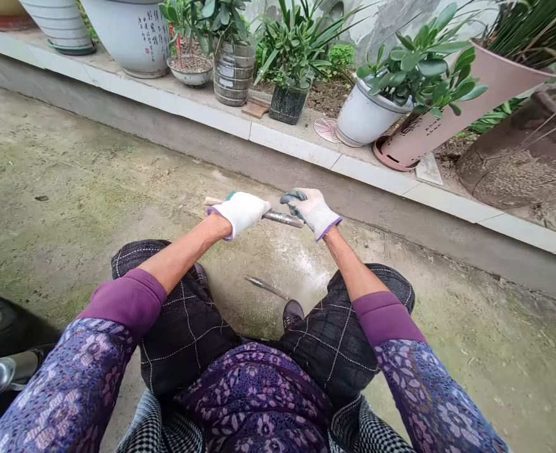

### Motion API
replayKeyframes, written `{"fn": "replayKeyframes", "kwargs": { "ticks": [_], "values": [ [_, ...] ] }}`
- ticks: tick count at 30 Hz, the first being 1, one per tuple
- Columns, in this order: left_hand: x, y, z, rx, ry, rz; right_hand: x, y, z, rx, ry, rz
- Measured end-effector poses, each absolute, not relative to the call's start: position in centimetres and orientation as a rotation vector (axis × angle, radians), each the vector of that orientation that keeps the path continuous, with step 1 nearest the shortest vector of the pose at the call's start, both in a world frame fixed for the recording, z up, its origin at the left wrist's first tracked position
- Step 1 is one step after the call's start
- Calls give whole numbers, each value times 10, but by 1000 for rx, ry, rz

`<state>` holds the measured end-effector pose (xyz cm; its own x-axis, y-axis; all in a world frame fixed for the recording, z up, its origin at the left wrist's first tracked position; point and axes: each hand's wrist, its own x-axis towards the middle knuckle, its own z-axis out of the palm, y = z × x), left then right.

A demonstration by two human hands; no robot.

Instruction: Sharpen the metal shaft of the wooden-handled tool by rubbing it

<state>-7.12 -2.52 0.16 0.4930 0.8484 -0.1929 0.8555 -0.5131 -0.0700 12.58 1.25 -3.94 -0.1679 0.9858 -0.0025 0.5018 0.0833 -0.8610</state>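
I am holding a metal rod (282, 218) level out in front of me, my gloved left hand (240, 212) clenched round its wooden-handled end, my right hand (312, 211) closed on the other, probably to steady it. A second rod (265, 287) is lying between my shoes (292, 313).

The left hand (240, 212) hides much of the tool (282, 218) (the right hand (312, 211) covers its far end).
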Motion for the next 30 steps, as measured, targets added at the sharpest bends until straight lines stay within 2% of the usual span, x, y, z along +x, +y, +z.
{"fn": "replayKeyframes", "kwargs": {
  "ticks": [5,10,13,16,20,24,30],
  "values": [
    [-75,-15,3,2453,1678,2,112,-14,-37,-1433,-1670,1252],
    [-71,-12,-2,2388,1807,-53,91,-31,-36,-1311,-1935,1027],
    [-65,-14,-7,2400,1840,-76,88,-28,-34,-1334,-1875,1045],
    [-65,-17,-8,2350,1691,43,91,-26,-28,-1330,-1774,1142],
    [-74,-31,-4,1969,1359,292,102,-30,-24,-1335,-1710,1257],
    [-77,-50,-3,1663,1239,384,106,-31,-29,-1313,-1777,1220],
    [-69,-45,-7,1668,1499,437,102,-29,-28,-1293,-1982,982]
  ]
}}
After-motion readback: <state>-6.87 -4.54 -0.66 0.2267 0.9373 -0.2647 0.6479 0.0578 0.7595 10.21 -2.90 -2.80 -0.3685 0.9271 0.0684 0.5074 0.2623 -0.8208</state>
